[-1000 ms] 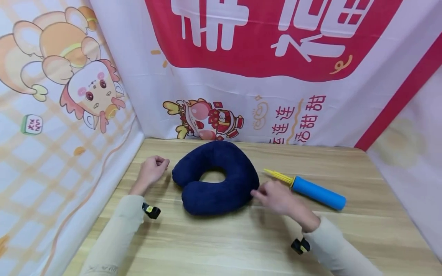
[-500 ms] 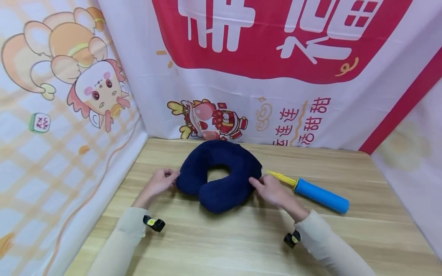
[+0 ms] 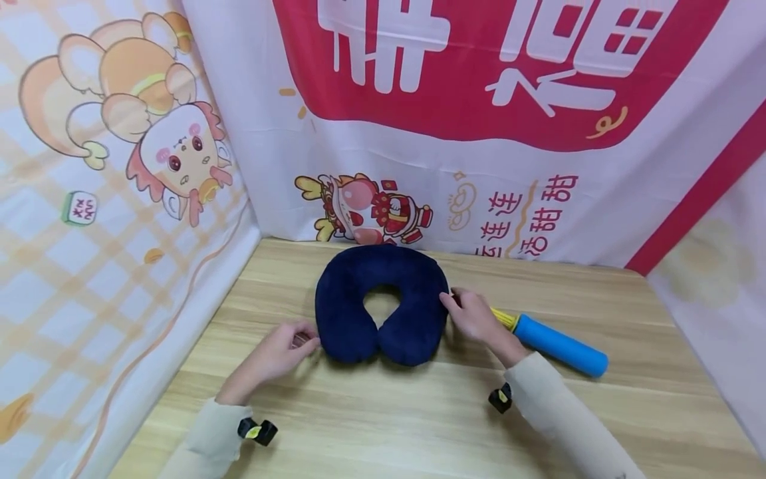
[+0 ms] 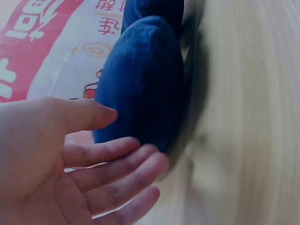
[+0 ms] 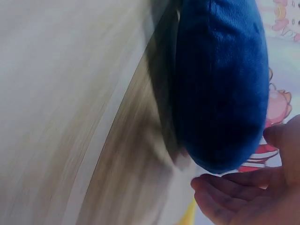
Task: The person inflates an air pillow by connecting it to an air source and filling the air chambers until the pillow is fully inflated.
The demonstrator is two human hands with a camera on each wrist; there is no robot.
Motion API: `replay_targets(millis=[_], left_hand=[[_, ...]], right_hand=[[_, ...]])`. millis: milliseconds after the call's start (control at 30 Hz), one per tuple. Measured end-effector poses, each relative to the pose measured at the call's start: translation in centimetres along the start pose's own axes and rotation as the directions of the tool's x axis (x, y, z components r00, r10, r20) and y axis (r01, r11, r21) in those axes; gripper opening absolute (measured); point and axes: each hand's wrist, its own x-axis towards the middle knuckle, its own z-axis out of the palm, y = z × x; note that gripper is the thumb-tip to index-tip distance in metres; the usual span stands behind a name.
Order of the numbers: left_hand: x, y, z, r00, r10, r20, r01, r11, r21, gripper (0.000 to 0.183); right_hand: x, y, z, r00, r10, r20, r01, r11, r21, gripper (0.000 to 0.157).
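A navy-blue U-shaped neck pillow [image 3: 413, 319] lies on the wooden table, its two ends together and facing the person. At its left end is the left hand [image 3: 286, 349], fingertips at the fabric; in the left wrist view its thumb and fingers [image 4: 126, 183] are spread apart and loosely extended. The right hand [image 3: 475, 316] is at the pillow's right side. In the right wrist view, the thumb is at the pillow's edge and the loosely straight fingers [image 5: 225, 187] lie just past its rounded side.
Just beyond the right hand lies a hand pump with a blue barrel [image 3: 562, 346] and a yellow nozzle, partly hidden by that hand. Printed cloth [image 3: 251, 133] hangs at the back and sides of the wooden table [image 3: 383, 419].
The pillow has turned clockwise, so its opening now faces the person instead of left. The left hand came to the pillow and slid nearer the person; the right moved slightly farther away.
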Motion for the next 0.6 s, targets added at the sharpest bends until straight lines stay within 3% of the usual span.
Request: replay_targets(millis=[133,233,400,600], left_hand=[[-1.2,0.5,-1.0,0.993,0.076,-0.095,-0.05,0.968,0.246,0.033],[-2.2,0.6,-1.5,0.984,0.125,-0.13,-0.069,0.927,0.369,0.058],[-3.2,0.0,-1.7,0.984,0.137,-0.116,-0.063,0.87,0.489,0.087],[-3.4,-0.8,-1.2,0.983,0.137,-0.119,-0.046,0.822,0.567,0.097]], right_hand=[[-2.6,0.3,-1.0,0.998,-0.062,0.014,0.063,0.992,-0.11,0.069],[-4.8,0.4,-1.8,0.991,-0.136,-0.001,0.13,0.955,-0.266,0.078],[-8.2,0.9,-2.6,0.982,-0.187,-0.009,0.16,0.859,-0.486,0.093],[-10.9,2.0,-2.7,0.985,-0.174,-0.009,0.14,0.822,-0.553,0.104]])
